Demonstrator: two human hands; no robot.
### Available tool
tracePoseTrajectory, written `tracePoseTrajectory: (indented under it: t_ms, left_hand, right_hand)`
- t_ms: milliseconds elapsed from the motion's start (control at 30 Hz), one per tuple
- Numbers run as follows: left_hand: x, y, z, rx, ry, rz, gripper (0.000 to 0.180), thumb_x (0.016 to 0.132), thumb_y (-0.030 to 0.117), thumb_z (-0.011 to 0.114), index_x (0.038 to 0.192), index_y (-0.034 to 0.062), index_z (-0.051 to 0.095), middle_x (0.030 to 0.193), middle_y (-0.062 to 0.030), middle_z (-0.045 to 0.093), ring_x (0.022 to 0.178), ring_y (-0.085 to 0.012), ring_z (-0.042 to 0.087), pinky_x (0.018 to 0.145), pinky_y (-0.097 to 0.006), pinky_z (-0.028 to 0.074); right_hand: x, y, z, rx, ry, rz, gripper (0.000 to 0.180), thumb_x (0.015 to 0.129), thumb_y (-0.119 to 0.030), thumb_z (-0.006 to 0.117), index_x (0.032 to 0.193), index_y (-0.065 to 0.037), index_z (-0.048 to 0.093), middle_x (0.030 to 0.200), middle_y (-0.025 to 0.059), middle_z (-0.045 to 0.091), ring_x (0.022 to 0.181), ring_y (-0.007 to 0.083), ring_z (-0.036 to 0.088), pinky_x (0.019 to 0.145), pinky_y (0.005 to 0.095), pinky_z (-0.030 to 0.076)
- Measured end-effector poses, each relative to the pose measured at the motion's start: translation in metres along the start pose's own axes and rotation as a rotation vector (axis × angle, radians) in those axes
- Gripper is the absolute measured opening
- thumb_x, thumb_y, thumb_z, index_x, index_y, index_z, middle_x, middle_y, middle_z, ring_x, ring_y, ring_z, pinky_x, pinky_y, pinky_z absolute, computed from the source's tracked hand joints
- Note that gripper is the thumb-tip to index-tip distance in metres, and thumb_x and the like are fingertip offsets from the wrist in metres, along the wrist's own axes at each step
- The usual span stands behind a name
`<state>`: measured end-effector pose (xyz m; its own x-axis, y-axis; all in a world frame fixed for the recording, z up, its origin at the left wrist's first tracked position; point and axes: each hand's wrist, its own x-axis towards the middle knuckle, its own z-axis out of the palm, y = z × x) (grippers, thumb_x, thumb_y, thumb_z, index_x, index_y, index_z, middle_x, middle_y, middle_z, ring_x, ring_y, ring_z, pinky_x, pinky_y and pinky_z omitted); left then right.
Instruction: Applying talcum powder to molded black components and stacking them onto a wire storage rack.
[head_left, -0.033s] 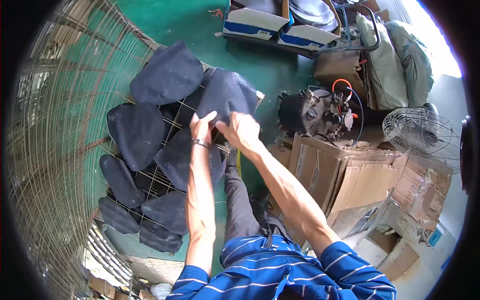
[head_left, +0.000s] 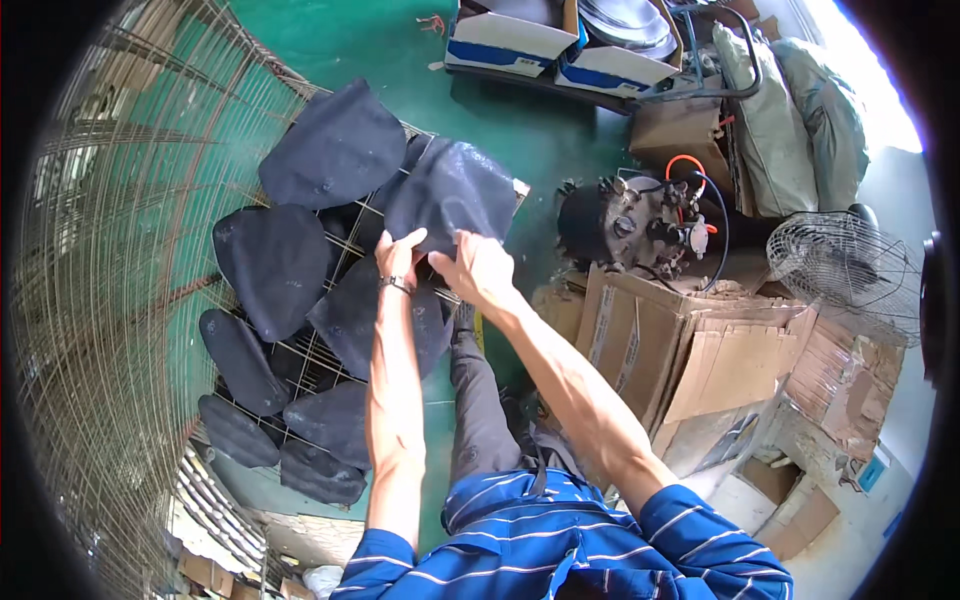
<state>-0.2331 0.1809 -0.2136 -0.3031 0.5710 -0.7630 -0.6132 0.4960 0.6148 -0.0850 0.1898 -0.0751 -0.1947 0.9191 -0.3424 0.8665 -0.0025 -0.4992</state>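
Both of my hands grip the near edge of a dark grey, rounded, flexible sheet (head_left: 455,195), which looks like rubber or thick cloth. My left hand (head_left: 400,254) pinches it with the thumb pointing right, a bracelet around the wrist. Just to its right, my right hand (head_left: 482,270) has its fingers curled over the same edge; its fingertips are partly hidden. The sheet bulges and creases above my fingers. Similar dark pieces lie on a wire rack (head_left: 352,240): one at the far left (head_left: 335,145), another at the left (head_left: 270,270), and one under my left wrist (head_left: 365,318).
A tall wire mesh cage wall (head_left: 130,290) curves along the left. To the right, a round machine with hoses (head_left: 625,225) sits beside cardboard boxes (head_left: 640,340) and a wire fan guard (head_left: 840,265). Boxes of discs (head_left: 620,75) stand on a trolley at the back.
My hands have shifted slightly left and toward me with the sheet's edge. The sheet appears spread wider and lower; the other pieces stay put.
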Motion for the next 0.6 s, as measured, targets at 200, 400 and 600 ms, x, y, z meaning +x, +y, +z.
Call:
tracePoseTrajectory:
  t_ms: [200, 400, 600]
  left_hand:
    - [0.031, -0.037, -0.034, 0.970, 0.456, 0.617, 0.081, 0.067, 0.006, 0.087, 0.138, 0.0054, 0.049, 0.124, -0.0217, 0.057, 0.118, -0.0396, 0.057, 0.102, -0.050, 0.046]
    - [0.014, -0.013, -0.043, 1.501, 0.313, 1.018, 0.036, 0.082, 0.002, 0.062, 0.117, 0.0098, 0.065, 0.112, -0.0137, 0.061, 0.110, -0.0338, 0.060, 0.092, -0.049, 0.047]
    - [-0.080, 0.080, -0.019, 1.119, 0.461, 1.237, 0.046, 0.076, 0.000, 0.065, 0.122, 0.0034, 0.062, 0.121, -0.0161, 0.062, 0.117, -0.0378, 0.059, 0.101, -0.051, 0.047]
  right_hand:
    - [-0.069, 0.057, 0.033, 0.191, -0.020, -0.082, 0.048, 0.088, -0.027, 0.068, 0.127, 0.001, 0.062, 0.125, 0.0217, 0.066, 0.114, 0.0399, 0.063, 0.100, 0.0469, 0.050]
    - [-0.154, 0.141, -0.002, 0.070, -0.205, 0.179, 0.049, 0.087, -0.024, 0.072, 0.131, -0.003, 0.063, 0.129, 0.0202, 0.065, 0.124, 0.0384, 0.059, 0.107, 0.0437, 0.047]
    - [-0.221, 0.177, -0.032, 0.059, -0.255, 0.477, 0.049, 0.090, -0.030, 0.069, 0.131, -0.004, 0.065, 0.128, 0.0211, 0.068, 0.122, 0.0369, 0.064, 0.104, 0.0437, 0.050]
